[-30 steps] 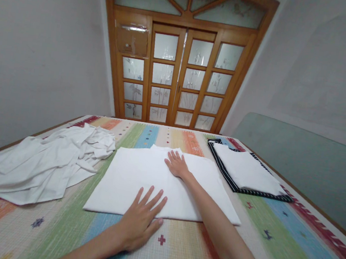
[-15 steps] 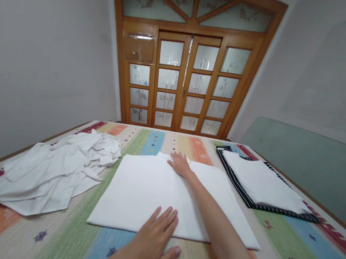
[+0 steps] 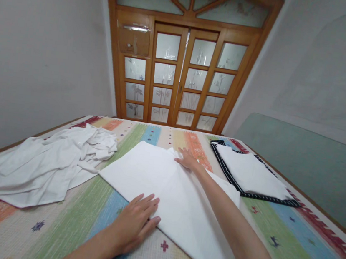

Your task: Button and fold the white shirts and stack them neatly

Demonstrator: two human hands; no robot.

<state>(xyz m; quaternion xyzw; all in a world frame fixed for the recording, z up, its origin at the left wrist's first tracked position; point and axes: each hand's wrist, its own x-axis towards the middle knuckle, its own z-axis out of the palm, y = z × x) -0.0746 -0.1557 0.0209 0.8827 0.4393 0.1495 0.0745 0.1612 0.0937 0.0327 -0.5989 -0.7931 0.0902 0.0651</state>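
Note:
A folded white shirt lies turned at a slant on the table in front of me, its collar at the far edge. My left hand rests flat over the near edge, fingers together and stretched forward, the thumb out to the side. Across the right part of the shirt reaches my right arm. By the collar, my right hand lies on the cloth with its fingers stretched and somewhat apart. Neither hand visibly grips the fabric.
To the left is a rumpled heap of white clothing. On the right, a folded white garment lies on a black-and-white striped one. A striped, multicoloured cloth covers the table. Beyond stand wooden glazed doors.
The shirt has swung from square to slanted, its left end moving away and its right end coming nearer me. My left hand has shifted left along with its near edge.

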